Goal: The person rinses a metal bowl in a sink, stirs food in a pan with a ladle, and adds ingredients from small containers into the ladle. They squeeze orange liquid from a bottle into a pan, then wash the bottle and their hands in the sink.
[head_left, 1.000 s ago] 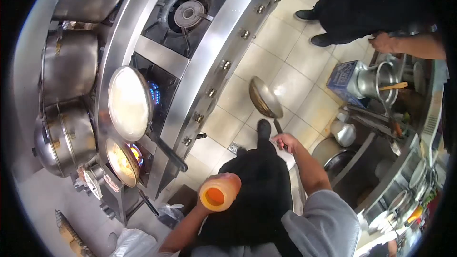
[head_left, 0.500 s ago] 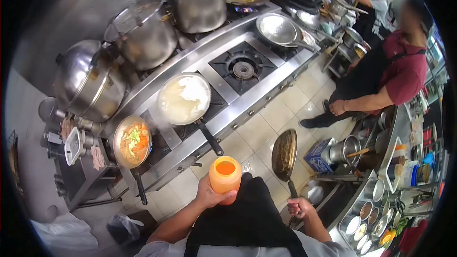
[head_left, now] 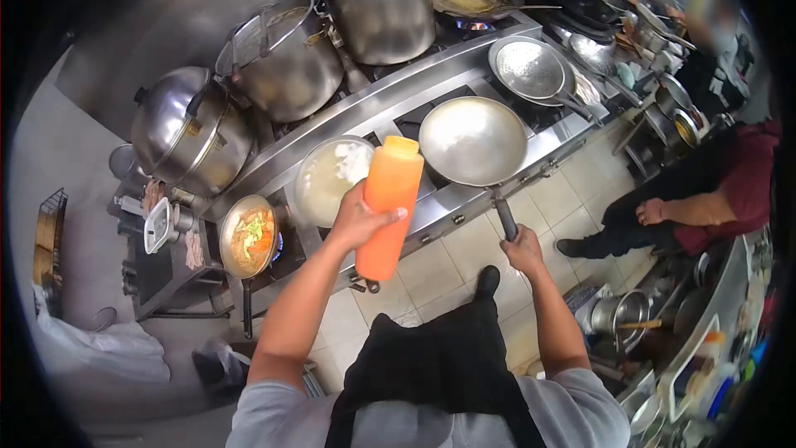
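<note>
My left hand (head_left: pixel 362 220) is wrapped round an orange squeeze bottle (head_left: pixel 390 207), tilted, its open mouth toward the stove. Behind the bottle, partly hidden, is a pan (head_left: pixel 323 187) holding pale liquid and white stuff. My right hand (head_left: pixel 522 250) grips the handle of a bare metal frying pan (head_left: pixel 473 142), which is over the front burner to the right of that pan. At the left of the stove, a smaller pan (head_left: pixel 241 242) with orange and green food sits over a blue flame.
Large steel pots (head_left: pixel 378 18) line the back of the stove. Strainers (head_left: pixel 528 68) lie at its right end. A person in a dark red shirt (head_left: pixel 748 181) stands at the right, near a shelf with a steel pot (head_left: pixel 620 312). White cloth (head_left: pixel 108 344) lies lower left.
The frying pan in my right hand has swung up from beside me to the burner, its inside now showing. My left hand has raised the bottle toward the stove and tilted it.
</note>
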The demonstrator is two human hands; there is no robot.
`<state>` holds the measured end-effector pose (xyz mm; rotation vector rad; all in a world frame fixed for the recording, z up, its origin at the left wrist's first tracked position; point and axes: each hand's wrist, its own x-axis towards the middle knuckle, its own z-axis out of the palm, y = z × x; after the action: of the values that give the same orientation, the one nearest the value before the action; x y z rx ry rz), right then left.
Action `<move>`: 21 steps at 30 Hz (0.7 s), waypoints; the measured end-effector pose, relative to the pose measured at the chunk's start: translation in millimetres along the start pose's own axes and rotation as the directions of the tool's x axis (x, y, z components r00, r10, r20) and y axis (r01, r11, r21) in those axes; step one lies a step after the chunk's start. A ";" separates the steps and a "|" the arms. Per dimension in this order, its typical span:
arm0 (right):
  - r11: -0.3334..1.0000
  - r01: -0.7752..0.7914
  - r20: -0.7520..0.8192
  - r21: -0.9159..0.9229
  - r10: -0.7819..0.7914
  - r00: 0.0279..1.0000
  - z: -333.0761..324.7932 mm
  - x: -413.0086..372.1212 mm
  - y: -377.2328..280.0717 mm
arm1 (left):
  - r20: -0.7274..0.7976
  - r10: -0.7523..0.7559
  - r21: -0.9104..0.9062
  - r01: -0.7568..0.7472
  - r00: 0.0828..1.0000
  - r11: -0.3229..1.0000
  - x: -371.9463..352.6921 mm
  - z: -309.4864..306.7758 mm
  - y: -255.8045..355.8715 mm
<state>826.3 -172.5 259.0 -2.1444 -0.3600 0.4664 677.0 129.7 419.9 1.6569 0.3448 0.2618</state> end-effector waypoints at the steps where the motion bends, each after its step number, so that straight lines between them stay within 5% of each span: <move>1: 0.996 0.036 0.006 -0.076 -0.036 0.999 -4.7 22.9 0.9 | -0.014 -0.063 0.155 0.065 0.998 0.986 27.2 8.1 -8.8; 3: 0.984 0.057 0.066 -0.171 -0.046 0.997 -14.7 63.9 8.2 | -0.060 -0.147 0.312 0.159 0.987 0.937 76.9 21.5 -21.5; 5: 0.984 0.082 0.112 -0.158 -0.065 0.992 -27.6 95.7 11.4 | -0.128 -0.218 0.744 0.238 0.968 0.624 127.6 31.3 -21.5; 6: 0.983 0.095 0.134 -0.158 -0.074 0.988 -32.9 107.6 12.7 | -0.145 -0.230 0.748 0.259 0.962 0.611 146.0 41.2 -10.6; 8: 0.983 0.115 0.174 -0.146 -0.089 0.981 -41.8 129.2 11.6 | -0.172 -0.301 0.906 0.271 0.938 0.324 179.3 62.5 5.0; 14: 0.982 0.123 0.278 -0.141 -0.080 0.957 -49.8 170.0 10.9 | -0.240 -0.358 0.965 0.261 0.902 0.010 246.5 83.8 -7.5; 21: 0.974 0.120 0.378 -0.192 -0.040 0.925 -49.4 191.1 24.4 | -0.141 -0.275 0.986 0.110 0.951 -0.127 283.3 85.8 -31.5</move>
<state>1020.2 -141.6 227.9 -2.2304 -0.7377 0.8235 969.0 159.4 370.1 3.1429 0.8463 -0.5732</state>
